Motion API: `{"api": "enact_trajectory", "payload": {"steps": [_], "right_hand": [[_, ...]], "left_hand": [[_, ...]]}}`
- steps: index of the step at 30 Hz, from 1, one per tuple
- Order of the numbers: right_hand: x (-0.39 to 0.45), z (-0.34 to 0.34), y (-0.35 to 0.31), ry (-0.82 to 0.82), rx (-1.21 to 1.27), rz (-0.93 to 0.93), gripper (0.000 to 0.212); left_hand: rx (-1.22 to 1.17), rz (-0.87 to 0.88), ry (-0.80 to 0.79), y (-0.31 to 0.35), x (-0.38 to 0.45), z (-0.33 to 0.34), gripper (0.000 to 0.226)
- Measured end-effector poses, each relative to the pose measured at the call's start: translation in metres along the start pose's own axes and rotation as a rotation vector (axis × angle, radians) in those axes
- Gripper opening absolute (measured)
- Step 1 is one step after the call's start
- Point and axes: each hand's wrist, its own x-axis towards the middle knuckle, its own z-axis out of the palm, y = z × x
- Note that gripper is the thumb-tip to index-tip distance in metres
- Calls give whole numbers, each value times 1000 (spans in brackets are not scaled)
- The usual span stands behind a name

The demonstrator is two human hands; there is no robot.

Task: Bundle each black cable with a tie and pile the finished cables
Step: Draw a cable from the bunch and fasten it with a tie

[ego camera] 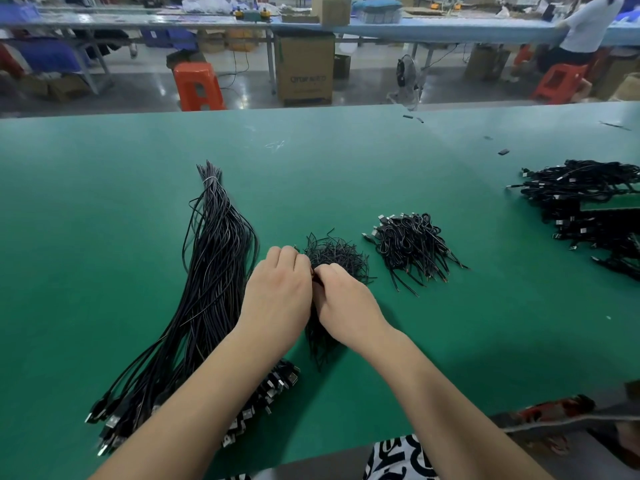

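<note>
From the head camera, two bare hands meet over a green table (346, 161). The left hand (277, 292) and the right hand (341, 299) press together knuckle to knuckle, fingers curled round one folded black cable (320, 344), whose loops hang out below the palms toward the near edge. Just behind the fingers lies one loose heap of thin black ties (334, 254). To the left lies one long sheaf of unbundled cables (211, 271), cinched near its far tip, with metal plugs fanned out at the near end. To the right of the ties sits one small pile of finished cables (412, 247), and well apart at the right edge lies a second, larger pile (585, 202). Beyond the table stand two orange stools (197, 84) and one tall cardboard box (304, 69).
</note>
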Motion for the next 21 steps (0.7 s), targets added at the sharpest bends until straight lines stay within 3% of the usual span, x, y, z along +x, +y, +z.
{"api": "enact_trajectory", "payload": {"steps": [2,5,7,11,14,21], "right_hand": [[4,-9,-1,-117,313,68,11],[5,-27,-1,-226,981,265,17],[5,-34,3,-230,1197,325,25],[5,-35,5,-210,1292,291,21],[5,-35,4,-173,1293,284,21],[3,-30,4,-145,1367,333,19]], "left_hand": [[13,7,10,-4,-1,2,13],[-44,31,104,-10,-3,6,10],[-114,52,171,-12,-4,6,4],[-218,31,227,-8,-4,6,10],[-268,-12,211,-8,-4,5,2],[-366,-30,142,-7,-6,1,7]]}}
